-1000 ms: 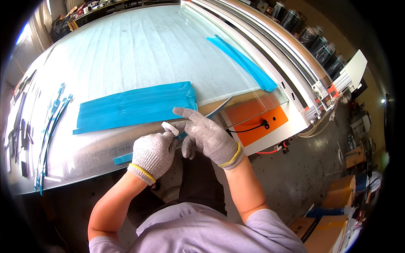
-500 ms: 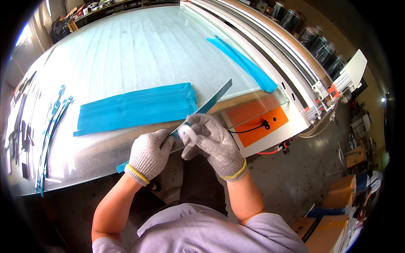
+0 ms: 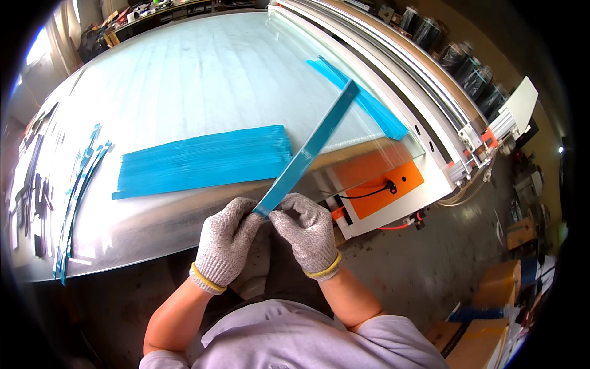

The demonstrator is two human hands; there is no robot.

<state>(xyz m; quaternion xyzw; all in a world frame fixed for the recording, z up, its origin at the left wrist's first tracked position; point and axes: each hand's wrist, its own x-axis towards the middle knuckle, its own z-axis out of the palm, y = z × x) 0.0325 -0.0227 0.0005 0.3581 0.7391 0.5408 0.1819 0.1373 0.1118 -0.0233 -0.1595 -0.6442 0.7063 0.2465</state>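
Both of my hands wear grey knitted gloves with yellow cuffs. A flat blue strip slants up and away to the right, with its near end between my hands. My left hand is closed on that end, thumb on top. My right hand pinches the same end from the other side, its fingers bent inward. Beyond the strip's lower half, a neat stack of blue strips lies on the glass-topped table. Another fanned bundle of blue strips rests at the table's right side.
Narrow blue offcuts and dark thin strips lie on the left of the table. Along the right runs a white machine rail, with an orange panel and black cable at its near end. Cardboard boxes stand lower right.
The blue strip has swung to point more steeply away and now shows its broad face. My hands have come down to its near end, the right hand moving down with its fingers less spread.
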